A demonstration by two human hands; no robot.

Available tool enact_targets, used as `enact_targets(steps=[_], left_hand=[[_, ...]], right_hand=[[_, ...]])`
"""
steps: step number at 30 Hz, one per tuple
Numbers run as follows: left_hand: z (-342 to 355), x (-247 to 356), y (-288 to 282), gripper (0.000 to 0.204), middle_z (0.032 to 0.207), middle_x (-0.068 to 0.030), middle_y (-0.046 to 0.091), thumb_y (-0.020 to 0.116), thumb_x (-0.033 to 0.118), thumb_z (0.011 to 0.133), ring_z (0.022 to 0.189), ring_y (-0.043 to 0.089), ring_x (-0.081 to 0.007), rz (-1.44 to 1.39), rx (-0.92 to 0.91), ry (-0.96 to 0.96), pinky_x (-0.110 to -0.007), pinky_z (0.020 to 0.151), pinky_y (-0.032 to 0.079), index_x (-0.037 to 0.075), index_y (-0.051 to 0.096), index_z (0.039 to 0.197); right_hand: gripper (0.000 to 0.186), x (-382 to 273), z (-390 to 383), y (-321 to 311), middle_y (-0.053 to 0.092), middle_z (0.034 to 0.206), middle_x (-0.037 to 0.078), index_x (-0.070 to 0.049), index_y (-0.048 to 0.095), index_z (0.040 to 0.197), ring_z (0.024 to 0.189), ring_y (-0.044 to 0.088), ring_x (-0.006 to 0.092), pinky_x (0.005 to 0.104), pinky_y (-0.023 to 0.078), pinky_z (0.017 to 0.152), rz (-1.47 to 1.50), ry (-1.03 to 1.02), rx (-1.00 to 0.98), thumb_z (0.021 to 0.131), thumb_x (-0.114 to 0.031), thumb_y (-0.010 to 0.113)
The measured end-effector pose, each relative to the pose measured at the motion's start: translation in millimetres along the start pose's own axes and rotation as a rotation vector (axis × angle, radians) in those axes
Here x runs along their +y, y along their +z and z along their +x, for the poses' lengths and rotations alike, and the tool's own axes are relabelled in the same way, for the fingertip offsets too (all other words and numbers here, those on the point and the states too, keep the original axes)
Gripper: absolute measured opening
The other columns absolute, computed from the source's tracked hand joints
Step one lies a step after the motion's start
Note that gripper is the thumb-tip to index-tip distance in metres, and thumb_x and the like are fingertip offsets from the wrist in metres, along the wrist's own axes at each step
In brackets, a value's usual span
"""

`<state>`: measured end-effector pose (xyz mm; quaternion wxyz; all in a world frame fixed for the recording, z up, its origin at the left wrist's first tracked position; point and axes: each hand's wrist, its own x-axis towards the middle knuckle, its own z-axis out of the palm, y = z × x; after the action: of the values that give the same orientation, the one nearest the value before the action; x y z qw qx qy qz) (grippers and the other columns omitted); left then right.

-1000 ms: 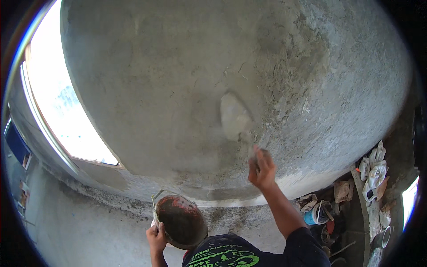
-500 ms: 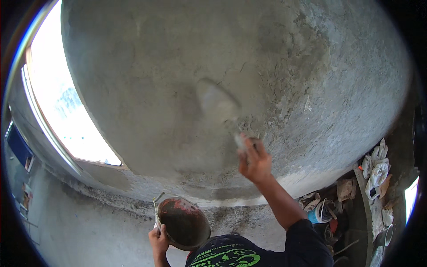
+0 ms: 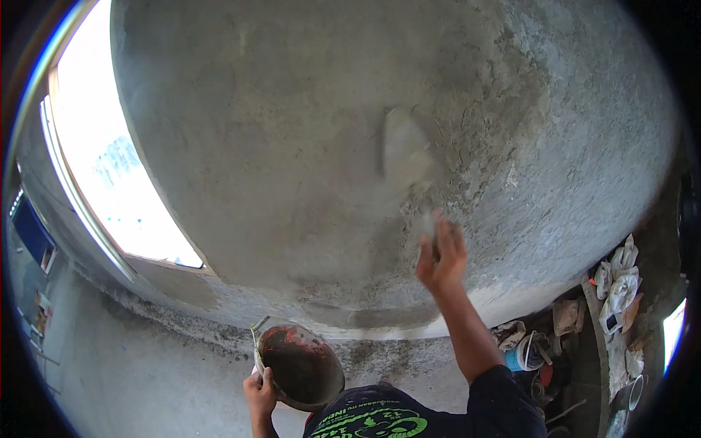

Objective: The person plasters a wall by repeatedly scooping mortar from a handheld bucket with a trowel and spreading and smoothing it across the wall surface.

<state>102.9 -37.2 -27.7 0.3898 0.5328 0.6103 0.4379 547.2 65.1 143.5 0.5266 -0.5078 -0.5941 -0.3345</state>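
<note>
My right hand (image 3: 443,255) is closed round the handle of a trowel (image 3: 406,150). Its pale, rounded blade lies against or very near the grey plastered wall (image 3: 292,146), a little blurred by motion. Rough, damp mortar shows on the wall to the right of the blade, and a smoother surface spreads to the left. Low in front of me, my left hand (image 3: 261,393) grips the rim of a round bucket (image 3: 301,365), thumb over the edge. The bucket is tilted, its inside stained dark with reddish patches, and a thin handle stands up at its left side.
A bright window opening (image 3: 109,160) breaks the wall at left. On the lower right are a blue-and-white pail (image 3: 522,354), crumpled white sacks (image 3: 621,288) and a metal container (image 3: 629,393) by a ledge. Concrete floor (image 3: 146,365) runs along the wall's base, with mortar droppings there.
My right hand and the trowel have moved right along the wall, and the blade has turned more upright. My left hand and the bucket have stayed nearly in place.
</note>
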Motion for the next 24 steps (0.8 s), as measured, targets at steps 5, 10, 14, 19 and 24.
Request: enact_targets(steps=[5,10,14,19,24], left_hand=[[2.4,-9.3,0.6,0.037,0.068,0.0044,0.056,0.059,0.02,0.105,0.064,0.048,-0.0062,0.023,0.027,0.067,-0.028,0.057,0.04,-0.004,0.061,0.077],[3.2,-14.1,-2.8,0.037,0.069,0.0041,0.058,0.059,0.02,0.106,0.065,0.05,-0.0067,-0.016,0.011,0.004,-0.029,0.057,0.041,-0.005,0.062,0.08],[2.3,-11.3,-0.7,0.036,0.066,0.0042,0.056,0.061,0.018,0.104,0.062,0.048,-0.0062,-0.023,0.03,0.006,-0.028,0.055,0.039,-0.005,0.062,0.077],[4.7,-11.6,3.0,0.036,0.064,0.0035,0.057,0.062,0.016,0.103,0.06,0.048,-0.0056,-0.034,0.039,0.004,-0.028,0.052,0.039,-0.005,0.062,0.074],[4.2,-12.3,4.0,0.036,0.065,0.0016,0.06,0.061,0.017,0.104,0.061,0.051,-0.006,-0.104,0.032,0.003,-0.028,0.054,0.041,-0.005,0.064,0.076]], right_hand=[[0.056,1.3,-2.8,9.9,0.065,0.109,0.017,-0.012,0.059,0.141,0.074,0.07,0.0298,0.0402,0.059,0.056,-0.036,0.075,-0.097,0.086,-0.009,0.071],[0.052,-16.2,-46.3,8.1,0.066,0.111,0.02,-0.007,0.061,0.138,0.082,0.07,0.0337,0.0384,0.057,0.058,0.031,-0.039,-0.503,0.087,-0.009,0.07],[0.049,13.0,-24.8,-2.5,0.065,0.111,0.023,-0.001,0.061,0.135,0.086,0.067,0.0391,0.0425,0.057,0.068,0.068,0.037,-0.203,0.087,-0.009,0.07],[0.051,42.4,-11.9,-9.1,0.064,0.106,0.022,-0.004,0.061,0.136,0.084,0.066,0.0381,0.0418,0.057,0.065,0.019,0.113,0.022,0.086,-0.006,0.07],[0.049,22.8,-62.7,-18.3,0.064,0.102,0.022,0.0,0.062,0.133,0.088,0.066,0.0405,0.0415,0.056,0.069,0.032,0.079,-0.551,0.086,-0.005,0.07]])
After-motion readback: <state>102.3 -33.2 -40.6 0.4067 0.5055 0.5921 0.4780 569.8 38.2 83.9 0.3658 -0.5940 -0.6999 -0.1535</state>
